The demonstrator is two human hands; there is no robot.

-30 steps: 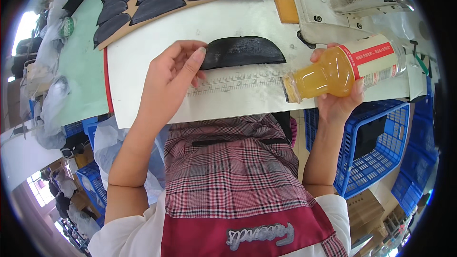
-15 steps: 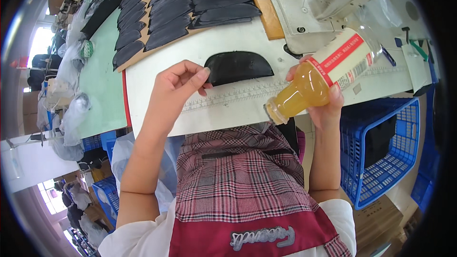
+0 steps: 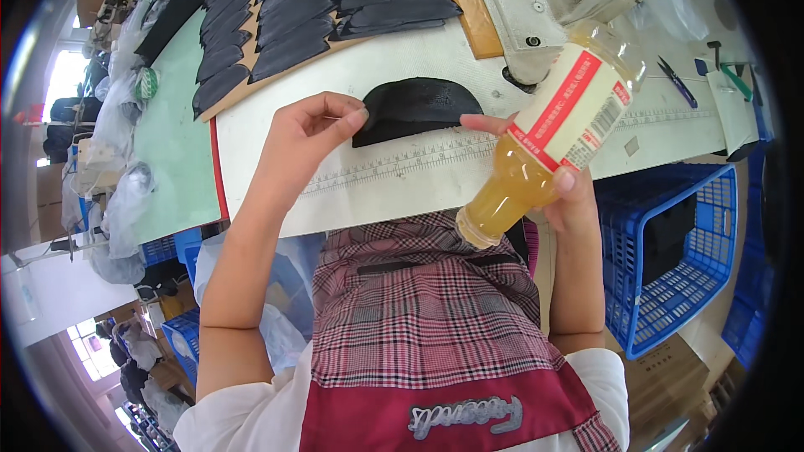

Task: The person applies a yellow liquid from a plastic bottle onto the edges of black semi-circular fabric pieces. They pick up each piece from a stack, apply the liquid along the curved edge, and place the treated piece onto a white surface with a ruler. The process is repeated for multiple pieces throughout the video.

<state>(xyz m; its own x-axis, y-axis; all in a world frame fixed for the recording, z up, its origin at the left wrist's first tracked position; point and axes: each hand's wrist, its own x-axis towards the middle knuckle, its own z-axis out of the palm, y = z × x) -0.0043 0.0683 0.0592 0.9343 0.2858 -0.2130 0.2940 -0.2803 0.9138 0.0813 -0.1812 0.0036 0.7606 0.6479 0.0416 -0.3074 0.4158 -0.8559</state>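
My left hand [image 3: 318,134] pinches the left end of a black half-oval piece [image 3: 414,109], thin and flexible-looking, above the white worktable [image 3: 377,209]. In my right hand [image 3: 561,188] is a clear bottle [image 3: 544,134] of yellow-orange liquid with a cream and red label. It tilts with its neck down toward me. A finger of the right hand sticks out past the bottle to the right end of the black piece; whether it touches cannot be told. Part of the right hand is hidden behind the bottle. A printed ruler scale [image 3: 394,169] runs beneath the black piece.
Overlapping rows of similar black pieces [image 3: 293,12] lie on brown board at the back left. A sewing machine [image 3: 523,4] stands at the back right, with thread snips [image 3: 677,82] beyond the bottle. A blue crate [image 3: 670,259] sits below the table's right side.
The bottle has swung left and toward me, its neck lower. A right-hand finger now reaches the black piece's right end. My left hand keeps its pinch.
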